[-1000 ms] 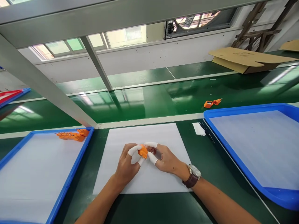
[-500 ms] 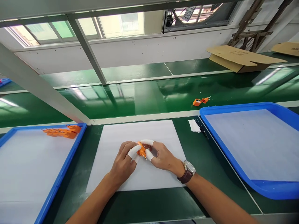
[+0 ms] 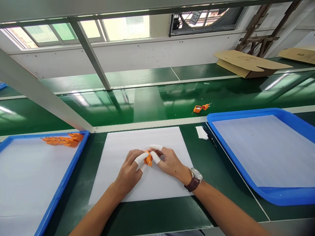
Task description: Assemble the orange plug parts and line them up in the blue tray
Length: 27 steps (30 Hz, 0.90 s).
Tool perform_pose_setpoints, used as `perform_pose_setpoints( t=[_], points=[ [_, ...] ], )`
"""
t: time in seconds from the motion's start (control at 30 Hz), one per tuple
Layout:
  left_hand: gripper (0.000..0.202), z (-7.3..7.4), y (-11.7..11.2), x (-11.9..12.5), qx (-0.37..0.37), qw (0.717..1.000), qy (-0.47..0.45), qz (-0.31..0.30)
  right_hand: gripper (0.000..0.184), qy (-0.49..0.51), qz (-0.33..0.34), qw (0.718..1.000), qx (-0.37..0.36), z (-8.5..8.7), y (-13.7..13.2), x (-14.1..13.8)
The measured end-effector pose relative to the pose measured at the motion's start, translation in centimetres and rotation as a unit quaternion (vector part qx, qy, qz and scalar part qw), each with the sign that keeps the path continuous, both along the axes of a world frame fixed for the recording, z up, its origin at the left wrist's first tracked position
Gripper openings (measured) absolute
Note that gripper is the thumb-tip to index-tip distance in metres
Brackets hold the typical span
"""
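Observation:
A small orange plastic part [image 3: 148, 159] with a thin metal pin is pinched between both my hands over a white sheet [image 3: 128, 144]. My left hand [image 3: 130, 170] grips it from the left with white finger cots on its fingertips. My right hand [image 3: 167, 161], with white cots too and a brown-strapped watch on its wrist, grips it from the right. Much of the part is hidden by my fingers.
A blue tray [image 3: 61, 186] at the left holds several orange parts [image 3: 62, 140] in its far corner. A second blue tray [image 3: 236, 157] lies at the right. Two orange pieces [image 3: 199, 108] sit on the green conveyor belt. A small white slip [image 3: 201, 132] lies by the sheet. Flattened cardboard [image 3: 248, 60] lies far right.
My hands have stayed together on the orange part, turning it a little between the fingertips. The view has drifted, so the trays and belt pieces appear shifted to the left.

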<state>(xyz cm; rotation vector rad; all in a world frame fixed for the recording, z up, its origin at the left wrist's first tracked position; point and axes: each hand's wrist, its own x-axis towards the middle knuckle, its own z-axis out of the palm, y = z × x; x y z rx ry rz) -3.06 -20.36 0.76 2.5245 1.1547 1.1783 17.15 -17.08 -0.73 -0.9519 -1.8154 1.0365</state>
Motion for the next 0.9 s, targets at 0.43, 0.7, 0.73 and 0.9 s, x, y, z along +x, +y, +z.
perform_pose_setpoints(
  t=[0.43,0.7,0.73,0.9],
  points=[
    [0.041,3.3,0.2,-3.4,0.021,0.976,-0.086,0.2,0.026,-0.037,0.004,0.999,0.005,0.1,-0.2,-0.3],
    [0.053,8.7,-0.4,-17.6,0.017,0.881,-0.236,0.411,0.027,-0.066,0.033,0.996,0.053,-0.1,-0.6,-0.4],
    [0.055,8.7,-0.1,-20.2,0.003,0.85,-0.267,0.454,0.027,-0.066,0.034,0.996,0.056,-0.2,-0.6,-0.4],
    [0.055,7.7,0.6,-29.7,-0.08,0.733,-0.304,0.603,0.026,-0.068,0.031,0.995,0.066,-0.6,-0.4,-0.4]
  ],
)
